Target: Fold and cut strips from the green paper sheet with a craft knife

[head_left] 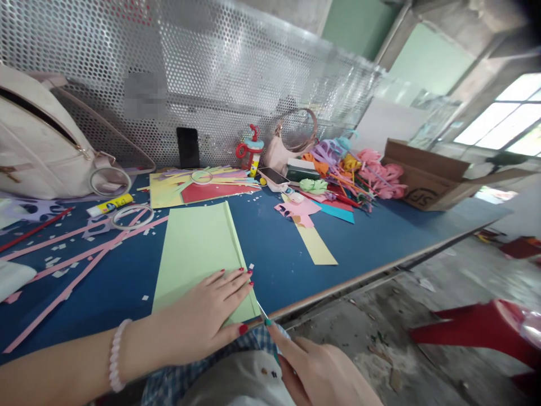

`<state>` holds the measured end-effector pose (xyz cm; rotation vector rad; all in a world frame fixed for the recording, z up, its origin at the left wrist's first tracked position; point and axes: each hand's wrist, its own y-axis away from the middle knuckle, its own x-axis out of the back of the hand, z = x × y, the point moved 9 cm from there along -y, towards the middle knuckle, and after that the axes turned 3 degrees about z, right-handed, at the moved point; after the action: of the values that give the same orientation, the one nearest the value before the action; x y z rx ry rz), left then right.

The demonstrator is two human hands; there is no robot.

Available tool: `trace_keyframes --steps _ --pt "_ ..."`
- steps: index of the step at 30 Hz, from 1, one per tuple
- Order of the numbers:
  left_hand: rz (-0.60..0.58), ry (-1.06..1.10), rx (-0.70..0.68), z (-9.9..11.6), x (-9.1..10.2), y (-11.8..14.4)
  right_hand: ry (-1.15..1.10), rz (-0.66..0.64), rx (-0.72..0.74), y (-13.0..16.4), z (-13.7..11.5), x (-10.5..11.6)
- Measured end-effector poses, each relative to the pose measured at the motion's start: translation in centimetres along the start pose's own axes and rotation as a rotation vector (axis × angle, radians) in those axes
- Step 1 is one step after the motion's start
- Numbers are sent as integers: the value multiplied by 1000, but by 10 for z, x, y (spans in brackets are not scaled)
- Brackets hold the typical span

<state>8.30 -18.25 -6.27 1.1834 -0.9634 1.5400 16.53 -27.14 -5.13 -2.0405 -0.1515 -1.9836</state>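
Note:
A light green sheet of paper (196,242) lies on the blue table, with a narrow folded strip along its right side. My left hand (211,304) rests flat on the lower part of the sheet, fingers spread toward the folded edge. At the sheet's lower right corner, my right hand (316,361) grips a teal-handled blade (262,310). The thin silver tip meets the folded edge there. Most of the handle is hidden by my fingers, so I cannot tell whether it is a knife or scissors.
Pink paper strips (84,256), a glue stick (110,205) and tape rolls (132,217) lie left. A phone (188,148) leans on the perforated metal panel. Coloured paper scraps, a handbag (281,149) and a cardboard box (435,183) stand farther right. A red stool (490,330) is on the floor.

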Motion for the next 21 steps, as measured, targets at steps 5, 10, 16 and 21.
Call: trace_keyframes --steps 5,10,16,21 --pt "-1 -36 18 0 -1 1 -54 -110 -71 -8 8 -5" --pt "-8 -27 38 -2 -1 1 -87 -185 -111 -7 17 -4" --pt "-27 -17 58 -5 -2 -1 -124 -196 -103 -10 23 -5" --pt "-39 -19 65 -4 -3 0 -198 -164 -110 -15 29 -10"
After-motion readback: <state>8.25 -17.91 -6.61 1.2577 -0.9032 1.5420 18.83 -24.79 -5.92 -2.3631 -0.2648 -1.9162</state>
